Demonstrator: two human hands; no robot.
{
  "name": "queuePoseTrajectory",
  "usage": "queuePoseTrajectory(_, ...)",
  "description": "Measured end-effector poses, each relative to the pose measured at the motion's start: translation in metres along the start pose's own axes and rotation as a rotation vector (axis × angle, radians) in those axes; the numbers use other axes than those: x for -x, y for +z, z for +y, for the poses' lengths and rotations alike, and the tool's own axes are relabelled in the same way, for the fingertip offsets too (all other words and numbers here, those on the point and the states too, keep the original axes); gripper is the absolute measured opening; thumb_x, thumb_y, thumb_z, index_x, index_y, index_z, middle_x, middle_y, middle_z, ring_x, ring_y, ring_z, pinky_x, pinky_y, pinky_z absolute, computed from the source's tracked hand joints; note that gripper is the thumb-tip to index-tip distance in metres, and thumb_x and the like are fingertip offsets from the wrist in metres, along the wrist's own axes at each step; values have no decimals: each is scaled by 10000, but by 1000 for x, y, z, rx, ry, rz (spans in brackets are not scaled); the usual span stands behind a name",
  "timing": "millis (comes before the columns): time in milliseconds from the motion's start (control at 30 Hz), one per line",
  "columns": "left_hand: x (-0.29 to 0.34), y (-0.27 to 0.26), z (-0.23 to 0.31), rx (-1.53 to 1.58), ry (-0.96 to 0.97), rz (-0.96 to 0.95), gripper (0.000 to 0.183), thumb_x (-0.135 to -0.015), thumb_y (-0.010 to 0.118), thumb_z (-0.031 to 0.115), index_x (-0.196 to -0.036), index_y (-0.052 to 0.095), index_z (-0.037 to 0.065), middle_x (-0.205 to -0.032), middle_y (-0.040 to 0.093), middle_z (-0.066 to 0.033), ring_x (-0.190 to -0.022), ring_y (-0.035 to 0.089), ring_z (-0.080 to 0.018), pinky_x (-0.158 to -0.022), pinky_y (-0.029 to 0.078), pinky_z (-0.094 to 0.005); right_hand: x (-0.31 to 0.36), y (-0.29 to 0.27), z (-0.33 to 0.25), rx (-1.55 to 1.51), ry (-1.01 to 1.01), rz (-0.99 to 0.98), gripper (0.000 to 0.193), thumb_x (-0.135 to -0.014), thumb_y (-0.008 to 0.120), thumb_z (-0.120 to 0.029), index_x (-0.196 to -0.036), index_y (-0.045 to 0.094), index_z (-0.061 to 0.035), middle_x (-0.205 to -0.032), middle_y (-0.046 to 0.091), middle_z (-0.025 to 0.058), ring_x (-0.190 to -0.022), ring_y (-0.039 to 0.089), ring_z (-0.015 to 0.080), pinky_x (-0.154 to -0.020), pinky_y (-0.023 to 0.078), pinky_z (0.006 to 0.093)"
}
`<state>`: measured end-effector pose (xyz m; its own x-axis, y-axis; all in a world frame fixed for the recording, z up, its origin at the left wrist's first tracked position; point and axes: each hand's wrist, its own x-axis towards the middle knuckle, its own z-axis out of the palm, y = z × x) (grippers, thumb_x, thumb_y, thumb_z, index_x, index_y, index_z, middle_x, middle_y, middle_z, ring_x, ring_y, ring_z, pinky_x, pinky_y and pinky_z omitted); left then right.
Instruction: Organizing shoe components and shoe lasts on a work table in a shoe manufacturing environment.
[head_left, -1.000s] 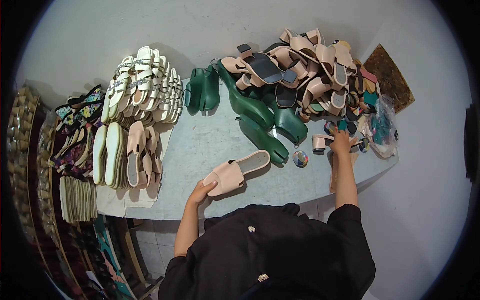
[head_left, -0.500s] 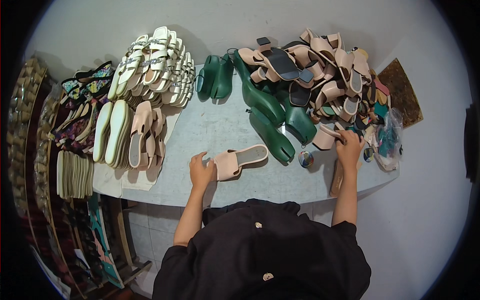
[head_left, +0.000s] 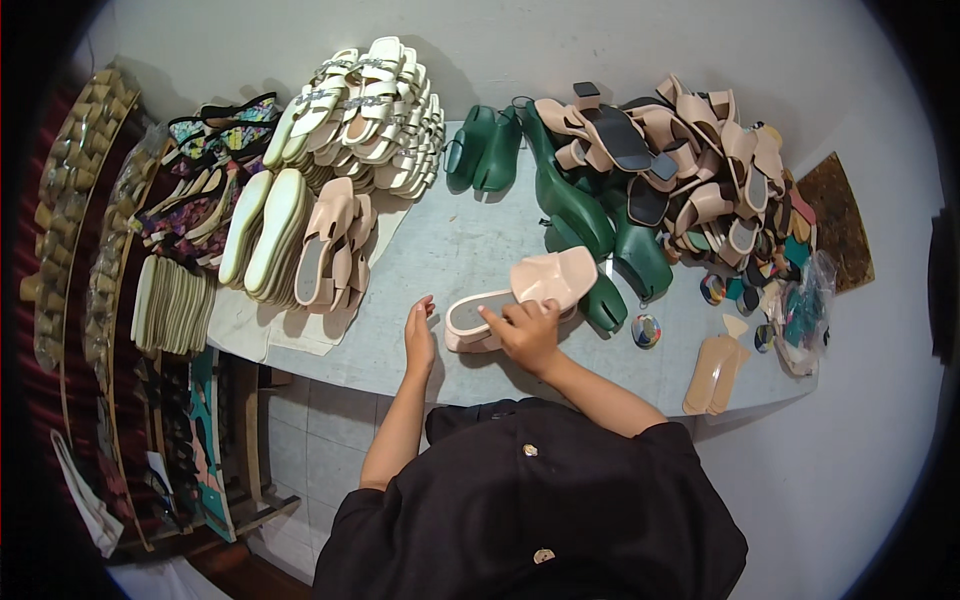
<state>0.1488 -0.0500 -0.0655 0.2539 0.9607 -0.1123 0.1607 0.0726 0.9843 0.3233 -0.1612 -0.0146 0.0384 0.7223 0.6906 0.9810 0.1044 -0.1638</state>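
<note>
A pale pink slide sandal (head_left: 555, 280) is in front of me at the table's near edge, its broad strap toward the right and its grey-padded heel end toward the left. My right hand (head_left: 530, 333) grips it from the near side, fingers across the insole. Any other sandal underneath is hidden by this one and my hand. Just left of the heel end, my left hand (head_left: 420, 335) is open with its fingers pointing away from me, touching nothing. Right behind the sandal's strap lie green shoe lasts (head_left: 603, 300).
Pink heeled sandals (head_left: 705, 205) are heaped at the back right. White sandals (head_left: 375, 115) and cream soles (head_left: 275, 235) fill the left side, with pink sandals (head_left: 325, 250) beside them. Tan insoles (head_left: 712, 375) and a round multicoloured disc (head_left: 646, 331) lie on the right.
My right hand has brought a pink sandal from the right side to the middle, over where another pink sandal lay. The left hand has come off that sandal. The view has shifted.
</note>
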Motion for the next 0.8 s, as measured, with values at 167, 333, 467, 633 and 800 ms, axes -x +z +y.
queuePoseTrajectory(167,10,-6,-16,47,13,-45,501,-886,527,294,-1282,414,8,-1210,479,-164,-1105,469,-253,-952,356,-349,21,26,-20,34,56,-328,474,-671,627,-188,-1143,592,-180,-834,516,17,-735,480,188,-660,304,395)
queuePoseTrajectory(333,18,5,3,-477,400,-247,824,-659,748,344,-1316,369,23,-1257,412,-230,-1170,403,-362,-984,320,-434,21,19,-14,-122,88,-363,475,-680,648,-176,-1150,579,-156,-868,527,26,-770,497,206,-664,300,388)
queuePoseTrajectory(467,7,13,30,-632,459,-398,791,-624,767,295,-1282,411,39,-1193,481,-189,-1109,471,-325,-963,347,-436,23,7,-7,-255,106,-371,422,-685,649,-163,-1103,595,-137,-928,542,50,-836,515,221,-706,307,399)
queuePoseTrajectory(633,-13,1,26,-499,416,-579,626,-617,762,154,-1164,486,21,-1118,526,-158,-1050,519,-291,-901,417,-351,12,-18,11,-58,426,-81,505,-703,630,-193,-1184,511,-98,-1133,498,142,-1057,481,282,-880,293,447)
queuePoseTrajectory(800,-16,-2,43,-504,343,-680,590,-652,736,178,-1167,497,21,-1144,530,-158,-1073,516,-298,-916,417,-359,40,-15,60,-233,840,-285,669,-739,632,-243,-1321,349,-71,-1244,419,188,-1147,433,348,-959,280,472)
